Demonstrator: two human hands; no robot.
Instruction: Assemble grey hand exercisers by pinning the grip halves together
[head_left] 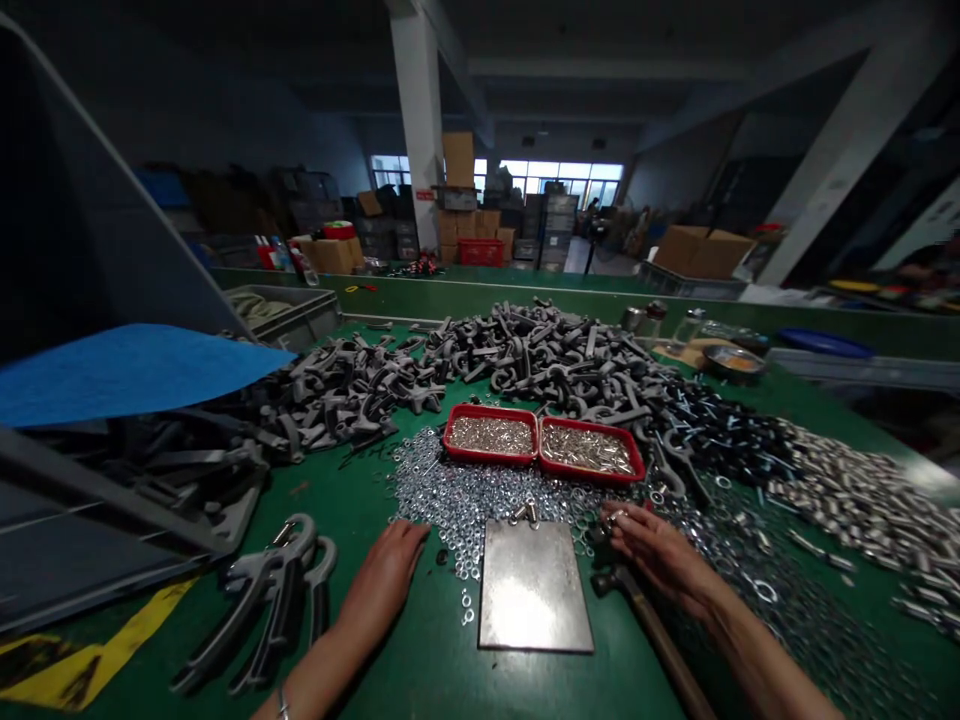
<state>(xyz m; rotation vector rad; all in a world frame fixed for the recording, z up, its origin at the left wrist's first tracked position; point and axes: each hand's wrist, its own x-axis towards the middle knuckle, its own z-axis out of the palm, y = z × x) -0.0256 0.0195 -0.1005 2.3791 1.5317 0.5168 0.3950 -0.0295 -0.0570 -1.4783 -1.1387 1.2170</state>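
Note:
My left hand [382, 575] rests palm down and open on the green table, beside a scuffed steel plate [534, 587] and just below a spread of loose zinc-coloured nuts [461, 500]. My right hand [654, 552] pinches a small metal fastener at the plate's upper right corner. A wooden-handled hammer [649, 620] lies under that hand, its steel head [606, 577] close to the plate. Two small bolts [525, 512] stand at the plate's top edge. A bundle of dark grey metal clamps [262, 600] lies to the left of my left hand.
Two red trays [490, 434] [591, 450] of small bolts sit above the nuts, before a large heap of grey castings [540, 360]. Steel sleeves [862, 500] cover the right side. A grey bin [135, 500] and blue sheet [127, 370] stand at left.

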